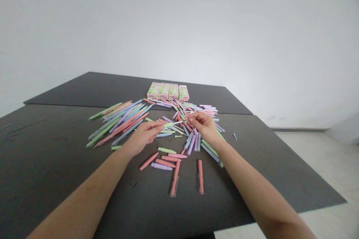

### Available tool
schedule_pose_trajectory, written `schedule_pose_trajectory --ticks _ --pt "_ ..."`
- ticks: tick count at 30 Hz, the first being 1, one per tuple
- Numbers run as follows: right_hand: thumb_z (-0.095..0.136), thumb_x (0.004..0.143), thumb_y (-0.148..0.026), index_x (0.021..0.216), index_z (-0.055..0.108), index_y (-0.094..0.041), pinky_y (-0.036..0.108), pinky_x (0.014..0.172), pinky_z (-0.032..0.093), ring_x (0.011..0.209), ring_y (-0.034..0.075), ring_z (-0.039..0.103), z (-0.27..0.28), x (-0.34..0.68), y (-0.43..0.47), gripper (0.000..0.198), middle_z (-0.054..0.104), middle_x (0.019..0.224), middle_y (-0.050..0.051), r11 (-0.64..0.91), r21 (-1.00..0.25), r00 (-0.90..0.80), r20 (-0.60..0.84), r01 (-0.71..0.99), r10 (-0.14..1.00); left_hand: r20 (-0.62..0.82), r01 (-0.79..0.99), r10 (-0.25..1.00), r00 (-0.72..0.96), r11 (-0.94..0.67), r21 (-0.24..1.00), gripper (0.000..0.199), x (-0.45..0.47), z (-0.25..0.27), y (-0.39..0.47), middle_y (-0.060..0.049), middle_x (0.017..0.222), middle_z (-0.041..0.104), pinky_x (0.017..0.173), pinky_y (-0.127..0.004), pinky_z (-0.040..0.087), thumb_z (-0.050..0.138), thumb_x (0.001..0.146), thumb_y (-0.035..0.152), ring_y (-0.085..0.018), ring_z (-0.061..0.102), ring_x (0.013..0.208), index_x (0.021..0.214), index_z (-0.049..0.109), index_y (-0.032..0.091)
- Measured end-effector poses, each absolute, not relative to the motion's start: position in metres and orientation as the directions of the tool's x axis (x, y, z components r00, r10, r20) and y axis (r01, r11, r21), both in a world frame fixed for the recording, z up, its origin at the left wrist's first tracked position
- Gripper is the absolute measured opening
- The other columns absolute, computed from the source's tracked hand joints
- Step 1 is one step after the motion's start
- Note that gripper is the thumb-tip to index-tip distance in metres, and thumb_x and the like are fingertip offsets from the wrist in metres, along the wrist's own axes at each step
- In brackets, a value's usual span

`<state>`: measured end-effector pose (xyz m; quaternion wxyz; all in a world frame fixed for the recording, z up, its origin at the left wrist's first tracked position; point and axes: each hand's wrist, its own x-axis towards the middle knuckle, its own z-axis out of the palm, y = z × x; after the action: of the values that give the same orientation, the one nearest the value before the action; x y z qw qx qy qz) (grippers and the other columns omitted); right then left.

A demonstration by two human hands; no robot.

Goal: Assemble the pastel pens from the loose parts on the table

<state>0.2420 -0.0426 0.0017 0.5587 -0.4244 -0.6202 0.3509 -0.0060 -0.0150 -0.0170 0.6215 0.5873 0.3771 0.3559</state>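
Note:
My left hand [145, 135] is closed, pinching a light green pen piece [167, 124] between thumb and fingers. A thin white rod [177, 122], like a pen refill, sticks out of that piece toward the right. At the rod's far end, the fingers of my right hand [204, 126] are pinched together around its tip. Beneath and between the hands lie loose pen parts in several colours, including purple barrels [192, 143]. Closer to me are short coral pen pieces [165, 163], a pale green one [167, 150] and a lilac one [161, 166].
Long pens [120, 121] in green, coral and blue are heaped left of my left hand. Small pink-and-green boxes [164, 91] stand in a row at the back. Two coral barrels [201, 177] lie near me. A small blue piece [235, 136] rests alone on the dark table [275, 164].

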Motion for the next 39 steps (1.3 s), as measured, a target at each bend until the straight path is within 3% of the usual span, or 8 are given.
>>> schedule_pose_trajectory --ticks 19,31,39 --pt "0.067 0.080 -0.034 0.087 0.068 -0.018 0.025 0.056 0.042 0.060 0.013 0.055 0.003 0.241 -0.044 0.017 0.066 0.069 0.002 0.399 -0.907 -0.011 0.401 0.138 0.916 -0.052 0.004 0.884 0.465 0.056 0.998 0.041 -0.006 -0.018 -0.014 0.009 0.055 0.024 0.041 -0.019 0.010 0.069 0.078 0.040 -0.004 0.018 0.045 0.107 0.068 0.011" --pt "0.068 0.079 -0.032 0.087 0.071 -0.019 0.027 0.064 0.047 0.070 0.015 0.062 -0.004 0.237 -0.041 0.016 0.070 0.077 0.004 0.398 -0.900 -0.053 0.395 0.177 0.917 -0.045 0.013 0.878 0.476 0.044 0.999 0.043 -0.005 -0.017 -0.015 0.009 0.055 0.024 0.042 -0.019 0.009 0.068 0.078 0.042 -0.004 0.019 0.045 0.107 0.069 0.010" --pt "0.073 0.074 -0.037 0.085 0.063 -0.019 0.025 0.058 0.048 0.061 0.012 0.063 0.000 0.228 -0.046 0.023 0.071 0.072 0.002 0.294 -0.955 -0.064 0.291 0.034 0.954 -0.021 0.060 0.863 0.504 -0.011 0.998 0.047 -0.005 -0.015 -0.017 0.008 0.054 0.030 0.042 -0.019 0.013 0.066 0.080 0.044 -0.005 0.022 0.046 0.111 0.068 0.010"
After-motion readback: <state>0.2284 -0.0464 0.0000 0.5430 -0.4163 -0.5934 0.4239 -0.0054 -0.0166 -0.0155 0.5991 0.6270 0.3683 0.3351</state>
